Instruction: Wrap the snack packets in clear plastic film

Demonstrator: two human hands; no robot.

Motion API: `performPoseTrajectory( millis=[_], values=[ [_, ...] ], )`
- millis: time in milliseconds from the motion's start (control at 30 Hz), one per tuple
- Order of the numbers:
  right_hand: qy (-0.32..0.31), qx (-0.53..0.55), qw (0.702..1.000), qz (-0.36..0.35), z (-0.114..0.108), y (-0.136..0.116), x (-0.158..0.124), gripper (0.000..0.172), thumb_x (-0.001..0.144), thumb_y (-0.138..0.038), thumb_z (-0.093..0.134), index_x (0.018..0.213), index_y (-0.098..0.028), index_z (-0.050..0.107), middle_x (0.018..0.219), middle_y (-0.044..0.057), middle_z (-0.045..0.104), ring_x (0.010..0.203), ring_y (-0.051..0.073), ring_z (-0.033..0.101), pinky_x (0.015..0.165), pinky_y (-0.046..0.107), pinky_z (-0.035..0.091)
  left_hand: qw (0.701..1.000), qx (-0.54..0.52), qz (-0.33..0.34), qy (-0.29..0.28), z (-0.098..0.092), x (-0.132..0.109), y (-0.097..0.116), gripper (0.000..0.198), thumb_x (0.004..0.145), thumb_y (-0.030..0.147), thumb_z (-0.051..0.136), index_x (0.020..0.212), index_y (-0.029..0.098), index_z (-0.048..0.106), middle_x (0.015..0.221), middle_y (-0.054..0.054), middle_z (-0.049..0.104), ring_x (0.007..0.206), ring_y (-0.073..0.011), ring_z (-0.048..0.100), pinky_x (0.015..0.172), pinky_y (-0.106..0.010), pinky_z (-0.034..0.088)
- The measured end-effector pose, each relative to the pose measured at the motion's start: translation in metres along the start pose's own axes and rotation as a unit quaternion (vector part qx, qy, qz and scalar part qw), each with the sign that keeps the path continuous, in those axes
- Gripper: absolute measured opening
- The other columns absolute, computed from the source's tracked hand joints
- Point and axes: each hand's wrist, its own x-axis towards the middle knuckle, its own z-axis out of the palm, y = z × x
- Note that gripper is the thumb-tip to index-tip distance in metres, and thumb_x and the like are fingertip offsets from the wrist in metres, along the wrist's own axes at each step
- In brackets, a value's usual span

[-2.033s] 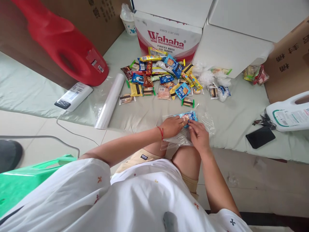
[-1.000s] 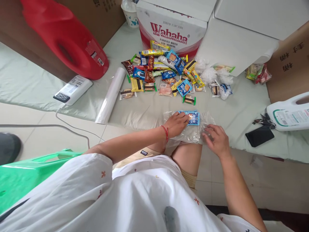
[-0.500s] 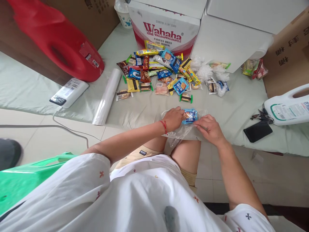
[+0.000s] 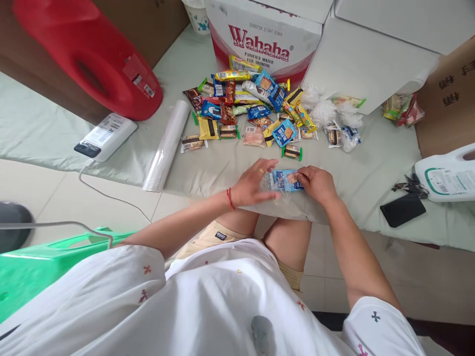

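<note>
Blue snack packets (image 4: 279,179) lie near the front edge of the cloth-covered surface, with thin clear plastic (image 4: 284,195) around or under them; which of the two I cannot tell. My right hand (image 4: 318,186) is closed, its fingertips pinching the right end of the packets. Left of them, my left hand (image 4: 253,185) is open, thumb and fingers spread about the packets' left end and slightly blurred. A green-ended biscuit packet (image 4: 292,152) sits just beyond my hands, at the front of a pile of colourful wrapped snacks (image 4: 256,110).
A roll of clear plastic film (image 4: 166,146) lies to the left, near a white device with a cable (image 4: 107,137) and a red jug (image 4: 111,64). Behind the pile stands a Wahaha carton (image 4: 265,44). Plastic-wrapped bundles (image 4: 324,113), a black phone-like object (image 4: 403,209) and a white bottle (image 4: 445,175) are rightward.
My left hand has let go, opened and drawn back leftward. My right hand has moved onto the packets' right end. More blue packaging shows now, and the view has shifted slightly.
</note>
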Motion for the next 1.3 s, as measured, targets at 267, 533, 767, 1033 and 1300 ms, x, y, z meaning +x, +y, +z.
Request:
performPoseTrajectory(
  millis=[267, 533, 767, 1033, 1300],
  values=[
    [0.002, -0.018, 1.0, 0.002, 0.0, -0.004, 0.001, 0.032, 0.103, -0.043, 0.05, 0.106, -0.024, 0.076, 0.102, 0.007, 0.076, 0.086, 0.023, 0.064, 0.062, 0.031, 0.03, 0.979, 0.184, -0.092, 0.002, 0.027, -0.018, 0.02, 0.042, 0.105, 0.049, 0.045, 0.124, 0.02, 0.07, 0.109, -0.014, 0.072, 0.103, -0.0261, 0.064, 0.09, -0.041, 0.045],
    [0.003, 0.022, 1.0, 0.016, 0.007, -0.003, 0.001, 0.028, 0.103, -0.039, 0.051, 0.107, -0.023, 0.073, 0.103, 0.007, 0.076, 0.087, 0.023, 0.064, 0.065, 0.032, 0.035, 0.915, 0.3, -0.259, 0.077, -0.005, -0.006, -0.01, 0.035, 0.09, 0.042, 0.065, 0.116, 0.02, 0.07, 0.122, -0.017, 0.063, 0.117, -0.0381, 0.052, 0.093, -0.052, 0.044],
    [0.121, 0.015, 0.991, -0.05, -0.018, -0.013, -0.02, 0.04, 0.103, -0.039, 0.049, 0.132, -0.02, 0.069, 0.123, 0.015, 0.07, 0.115, 0.034, 0.054, 0.095, 0.048, 0.045, 0.935, 0.252, -0.248, 0.03, 0.004, 0.001, -0.004, 0.032, 0.091, 0.026, 0.056, 0.118, 0.021, 0.073, 0.121, -0.016, 0.063, 0.117, -0.0356, 0.052, 0.091, -0.052, 0.047],
    [0.111, 0.026, 0.984, -0.134, 0.01, -0.055, -0.053, 0.038, 0.102, -0.022, 0.047, 0.132, -0.023, 0.071, 0.138, 0.008, 0.068, 0.127, 0.031, 0.053, 0.106, 0.047, 0.045, 0.937, 0.241, -0.252, -0.011, -0.004, 0.011, 0.005, 0.016, 0.086, 0.019, 0.058, 0.091, 0.016, 0.073, 0.122, -0.018, 0.064, 0.119, -0.0366, 0.055, 0.093, -0.049, 0.051],
    [0.113, 0.061, 0.986, -0.107, 0.047, -0.049, -0.047, 0.04, 0.101, -0.02, 0.048, 0.134, -0.023, 0.071, 0.143, 0.009, 0.065, 0.122, 0.032, 0.055, 0.104, 0.052, 0.048, 0.887, -0.243, -0.392, -0.017, -0.008, 0.04, 0.021, 0.008, 0.085, 0.012, 0.052, 0.084, 0.019, 0.054, 0.069, -0.001, 0.066, 0.067, -0.0157, 0.066, 0.067, -0.026, 0.05]
  ],
)
